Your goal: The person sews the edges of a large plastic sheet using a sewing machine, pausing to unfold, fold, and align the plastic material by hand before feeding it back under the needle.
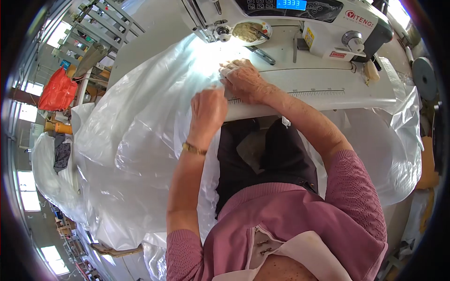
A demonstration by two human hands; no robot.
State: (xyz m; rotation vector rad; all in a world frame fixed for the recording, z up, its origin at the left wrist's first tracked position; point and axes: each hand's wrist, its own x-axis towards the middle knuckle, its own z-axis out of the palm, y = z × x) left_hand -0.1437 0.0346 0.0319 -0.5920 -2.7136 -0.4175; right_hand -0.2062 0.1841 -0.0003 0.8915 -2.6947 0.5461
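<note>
A large translucent plastic sheet [145,122] drapes over the left side of the sewing table and down past its front edge. My left hand [208,108], with a gold band at the wrist, is closed on the sheet near the table's front edge. Just beyond it, my right hand [243,78] has its fingers bent together on the sheet's edge, in front of the sewing machine needle area [222,35]. Bright lamp glare washes out the plastic there, and my fingertips are partly hidden. Behind my right hand lies a dark-handled tool [260,55], perhaps a cutter.
The white sewing machine [323,40] spans the back, its display lit. A round dish [251,33] holding small items sits by the needle. A printed ruler [318,92] runs along the table front. More plastic [389,150] hangs at right; a red bag [57,89] is far left.
</note>
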